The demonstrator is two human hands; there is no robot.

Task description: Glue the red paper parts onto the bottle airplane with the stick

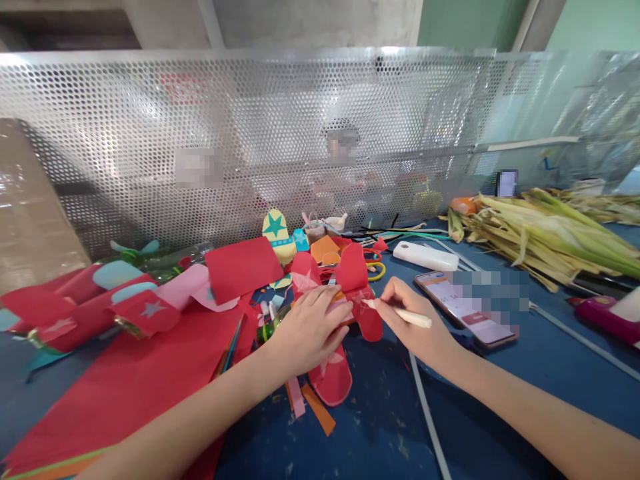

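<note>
My left hand (313, 325) rests palm down over a red paper craft, its fingers bent across the middle and steadying it. Rounded red paper lobes (334, 383) with pale stars stick out around that hand, and part of a green bottle (270, 328) shows beside it. My right hand (413, 317) pinches a white marker pen (415, 319). The pen's tip meets the craft's right-hand red lobe (371, 323), where a star outline shows. Whatever lies beneath my left palm is hidden.
Red paper sheets (150, 380) and finished-looking red crafts (145, 310) lie left. Orange strips (319, 408) are in front. Yellow-handled scissors (379, 270) sit behind, with a phone (467, 310), white case (425, 256) and corn husks (550, 223) right. A perforated metal screen (280, 133) stands behind.
</note>
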